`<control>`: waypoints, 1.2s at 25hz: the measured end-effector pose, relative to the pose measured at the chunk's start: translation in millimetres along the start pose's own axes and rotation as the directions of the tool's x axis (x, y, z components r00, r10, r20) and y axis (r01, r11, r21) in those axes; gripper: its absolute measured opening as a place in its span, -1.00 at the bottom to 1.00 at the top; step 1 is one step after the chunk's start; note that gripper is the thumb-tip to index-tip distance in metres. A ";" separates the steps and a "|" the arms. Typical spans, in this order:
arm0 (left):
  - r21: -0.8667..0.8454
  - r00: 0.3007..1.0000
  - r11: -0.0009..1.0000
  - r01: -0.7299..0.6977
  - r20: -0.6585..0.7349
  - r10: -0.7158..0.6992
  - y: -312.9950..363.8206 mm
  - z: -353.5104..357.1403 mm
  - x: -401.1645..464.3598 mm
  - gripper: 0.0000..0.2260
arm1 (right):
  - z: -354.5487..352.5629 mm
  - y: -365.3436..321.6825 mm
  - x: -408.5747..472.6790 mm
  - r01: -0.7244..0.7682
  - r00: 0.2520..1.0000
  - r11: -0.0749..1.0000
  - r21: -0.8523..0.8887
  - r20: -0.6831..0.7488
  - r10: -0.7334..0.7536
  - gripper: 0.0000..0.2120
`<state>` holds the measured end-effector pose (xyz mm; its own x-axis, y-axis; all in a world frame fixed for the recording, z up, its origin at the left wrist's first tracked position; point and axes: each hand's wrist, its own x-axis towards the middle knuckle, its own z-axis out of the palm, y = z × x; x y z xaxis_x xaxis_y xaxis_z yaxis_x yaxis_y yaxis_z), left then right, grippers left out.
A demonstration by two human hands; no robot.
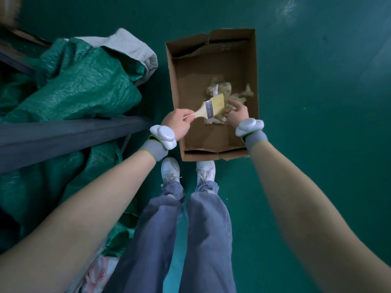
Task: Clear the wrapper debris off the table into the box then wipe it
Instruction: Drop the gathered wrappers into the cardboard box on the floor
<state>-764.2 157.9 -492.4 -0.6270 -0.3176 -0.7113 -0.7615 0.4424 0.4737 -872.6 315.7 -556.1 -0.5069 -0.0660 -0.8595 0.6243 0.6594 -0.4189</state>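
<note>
An open cardboard box [179, 132] stands on the green floor just beyond my shoes. Crumpled clear wrapper debris [220, 89] lies inside it. My left hand [179, 122] grips the wooden handle of a flat paintbrush [211, 107], whose pale bristles point up-right over the box. My right hand [237, 115] hovers over the box beside the bristles, fingers pinched on a bit of clear wrapper at the brush tip. Both wrists carry white sensor bands.
A grey table edge [63, 134] runs across the left, with green woven tarp [74, 81] and a grey cloth [131, 45] bundled around it. Green floor [317, 102] spreads to the right of the box. My shoes [188, 170] touch the box's near side.
</note>
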 end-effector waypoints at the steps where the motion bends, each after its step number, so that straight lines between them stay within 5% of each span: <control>1: 0.048 1.000 0.999 -0.001 0.028 0.000 -1.7 3.2 3.1 -0.78 | 0.2 -2.8 -2.1 0.007 1.000 1.000 0.003 0.001 -0.007 -0.51; 13: -0.013 0.975 0.975 0.224 0.005 -0.224 -3.9 -7.1 -29.4 -0.80 | -20.5 3.0 -40.6 -0.077 0.995 0.997 -0.003 -0.071 0.077 -0.71; 21: 0.011 0.952 0.952 0.306 -0.019 -0.306 40.3 -64.4 -192.1 -0.73 | -46.2 -22.4 -200.8 -0.070 0.997 0.996 -0.061 -0.039 0.067 -0.77; 26: -0.025 0.955 0.957 0.287 -0.070 -0.289 70.3 -96.3 -289.1 -0.87 | -58.9 -48.6 -298.2 0.063 0.998 0.990 -0.129 0.006 -0.063 -0.70; 30: -0.135 0.948 0.970 0.202 -0.220 -0.228 95.2 -124.9 -358.7 -0.75 | -70.3 -78.2 -361.1 0.212 0.977 0.964 -0.159 0.041 -0.208 -0.69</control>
<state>-632.3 209.1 -127.3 -0.4572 -0.5868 -0.6683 -0.8874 0.2516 0.3862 -780.2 340.6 -192.4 -0.6009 -0.2327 -0.7647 0.4000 0.7408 -0.5397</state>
